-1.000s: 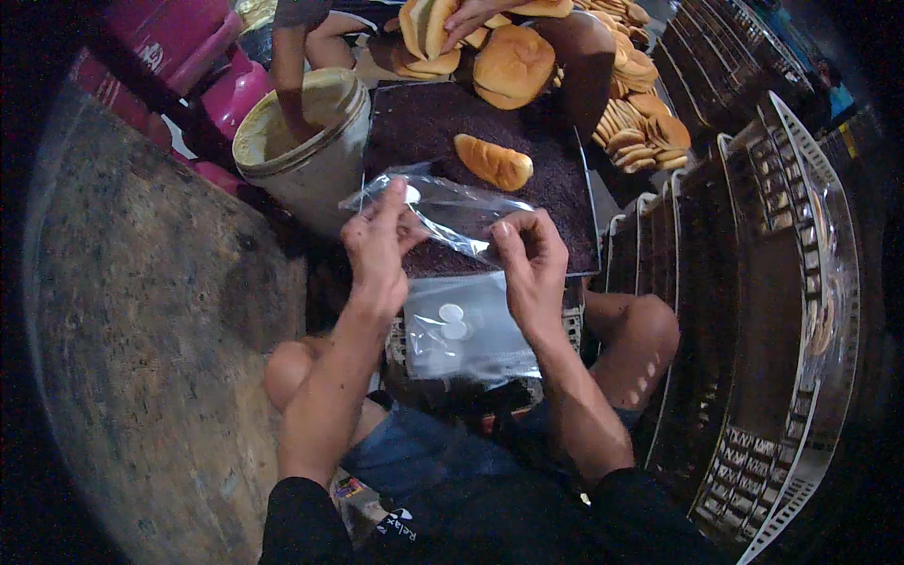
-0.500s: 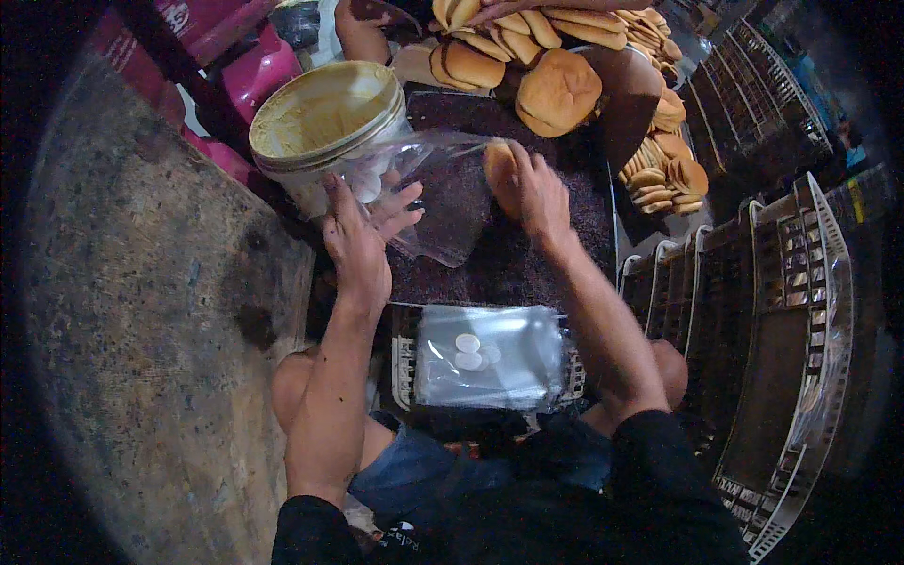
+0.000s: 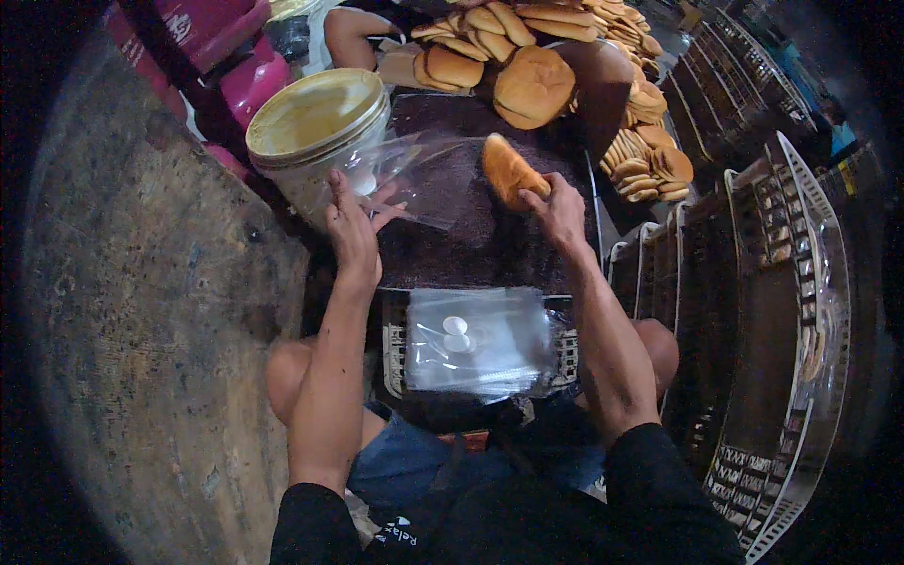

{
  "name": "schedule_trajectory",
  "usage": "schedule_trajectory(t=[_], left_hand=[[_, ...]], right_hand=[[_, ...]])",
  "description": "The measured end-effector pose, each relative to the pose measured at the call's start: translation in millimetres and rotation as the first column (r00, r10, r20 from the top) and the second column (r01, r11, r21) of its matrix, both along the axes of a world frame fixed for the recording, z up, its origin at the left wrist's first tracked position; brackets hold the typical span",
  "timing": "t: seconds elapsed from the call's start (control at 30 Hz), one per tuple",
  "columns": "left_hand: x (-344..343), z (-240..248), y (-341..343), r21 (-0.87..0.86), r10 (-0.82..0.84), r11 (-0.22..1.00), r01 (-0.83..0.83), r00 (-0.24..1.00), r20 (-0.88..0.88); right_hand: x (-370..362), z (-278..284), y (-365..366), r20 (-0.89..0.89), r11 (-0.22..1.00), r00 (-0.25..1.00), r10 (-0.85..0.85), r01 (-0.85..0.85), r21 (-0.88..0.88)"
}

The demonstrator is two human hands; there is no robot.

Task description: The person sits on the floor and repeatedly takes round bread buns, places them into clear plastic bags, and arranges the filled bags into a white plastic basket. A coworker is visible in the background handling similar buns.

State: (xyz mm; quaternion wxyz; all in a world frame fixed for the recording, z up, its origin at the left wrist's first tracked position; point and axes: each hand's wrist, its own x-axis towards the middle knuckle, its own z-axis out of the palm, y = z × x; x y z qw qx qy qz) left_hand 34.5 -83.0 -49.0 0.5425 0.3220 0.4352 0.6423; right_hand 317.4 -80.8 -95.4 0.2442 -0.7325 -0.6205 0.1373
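My left hand (image 3: 356,231) has a clear plastic bag (image 3: 428,184) between thumb and fingers, beside the bucket; the bag's free end points right. My right hand (image 3: 563,215) pinches a golden-brown bun (image 3: 509,171) by its lower right end. The bun is tilted and stands apart from the bag, just to its right, above the dark tabletop (image 3: 452,254). Nearer to me, a stack of flat clear bags (image 3: 494,344) with white round marks lies on a plastic crate (image 3: 394,353) between my knees.
A white bucket (image 3: 325,155) smeared with yellowish cream stands left of the table. Round flat bread (image 3: 534,87) and piled buns (image 3: 650,165) lie at the far side, near another person's knee (image 3: 603,71). Tall plastic crates (image 3: 744,282) stand at right, a worn wooden board (image 3: 169,282) at left.
My right hand has drawn the bun away from the bag's edge and turned it so more shows. The bag has sagged. Another person's hand over the far buns has left view.
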Motion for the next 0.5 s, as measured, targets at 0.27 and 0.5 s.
schedule_trajectory(t=[0.27, 0.5], left_hand=[[4.9, -13.8, 0.8, -0.045, 0.074, 0.995, -0.092, 0.949, -0.305], [27.0, -11.1, -27.3, 0.077, -0.117, 0.988, 0.132, 0.978, -0.172]], right_hand=[[28.3, 90.4, -87.9, -0.706, 0.994, 0.708, 0.023, 0.060, 0.093], [-1.5, 98.1, -91.6, -0.801, 0.984, 0.595, 0.061, 0.098, 0.148]])
